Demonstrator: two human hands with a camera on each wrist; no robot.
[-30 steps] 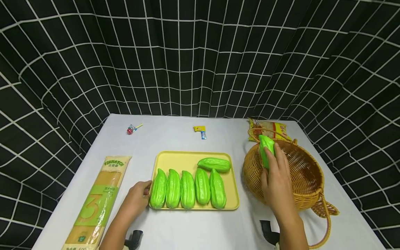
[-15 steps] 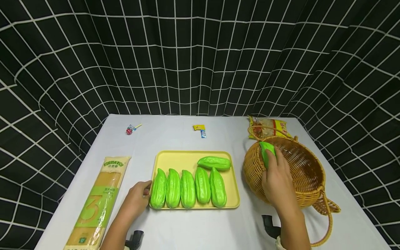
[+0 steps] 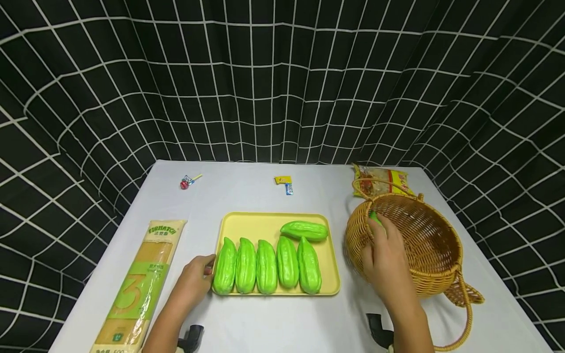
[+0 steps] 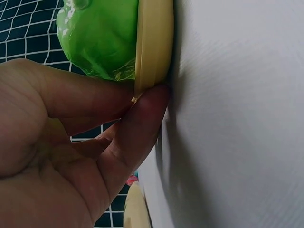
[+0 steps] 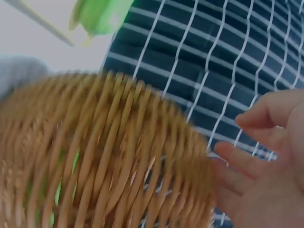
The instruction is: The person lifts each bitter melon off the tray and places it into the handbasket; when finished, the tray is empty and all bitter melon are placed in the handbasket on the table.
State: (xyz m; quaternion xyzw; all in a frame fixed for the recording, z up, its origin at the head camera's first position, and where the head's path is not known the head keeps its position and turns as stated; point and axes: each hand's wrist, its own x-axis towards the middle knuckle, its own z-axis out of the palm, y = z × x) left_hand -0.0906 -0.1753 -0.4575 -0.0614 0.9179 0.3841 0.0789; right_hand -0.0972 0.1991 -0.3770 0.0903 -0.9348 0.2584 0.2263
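Observation:
My left hand (image 3: 194, 278) pinches the left rim of a yellow tray (image 3: 273, 223) between thumb and fingers; in the left wrist view the fingers (image 4: 142, 114) grip its edge. Several green bitter melons (image 3: 266, 267) stand side by side on the tray, and one more (image 3: 304, 230) lies crosswise behind them. At the near left rim of a wicker basket (image 3: 423, 235) my right hand (image 3: 386, 260) reaches over the opening. A bitter melon (image 3: 374, 215) shows just past its fingertips; green shows through the weave in the right wrist view, where the fingers (image 5: 237, 159) hold nothing visible.
A spaghetti pack (image 3: 137, 289) lies at the left. Toward the back are a lollipop (image 3: 185, 183), small wrapped candies (image 3: 284, 184) and a yellow food bag (image 3: 384, 180) behind the basket. The basket's handle (image 3: 467, 314) hangs at its right front.
My right hand has moved down into the basket's mouth with the bitter melon, which is now mostly out of sight, and its fingers have loosened. The left hand stays on the tray.

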